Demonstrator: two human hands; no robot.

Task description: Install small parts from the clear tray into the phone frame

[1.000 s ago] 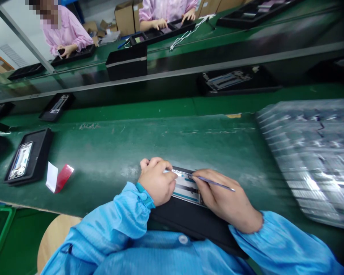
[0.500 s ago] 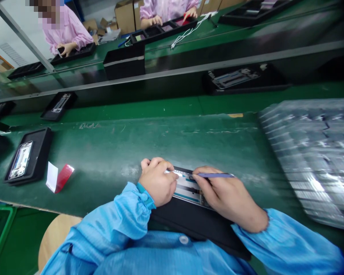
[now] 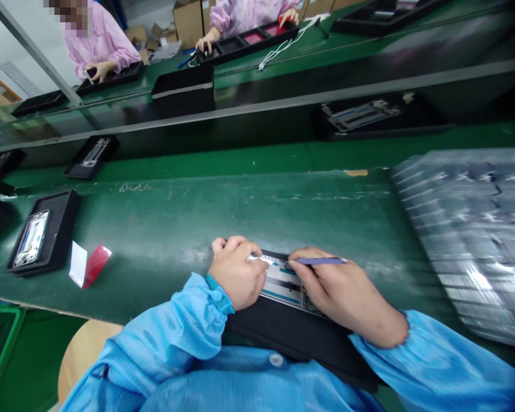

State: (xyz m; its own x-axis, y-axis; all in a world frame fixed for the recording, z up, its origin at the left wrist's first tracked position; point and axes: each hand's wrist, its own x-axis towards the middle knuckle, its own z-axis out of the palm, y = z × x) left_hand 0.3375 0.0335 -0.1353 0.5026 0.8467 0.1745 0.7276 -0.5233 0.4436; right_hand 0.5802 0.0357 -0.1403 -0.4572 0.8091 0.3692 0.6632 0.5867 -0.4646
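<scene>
Two curled hands (image 3: 239,277) (slightly apart)

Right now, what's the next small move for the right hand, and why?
Probably a short, light stroke of the purple tool along the device frame's far edge: the right hand pinches the tool near that edge, and the left hand appears to steady the left end. The tool's tip isn't clearly visible.
</scene>
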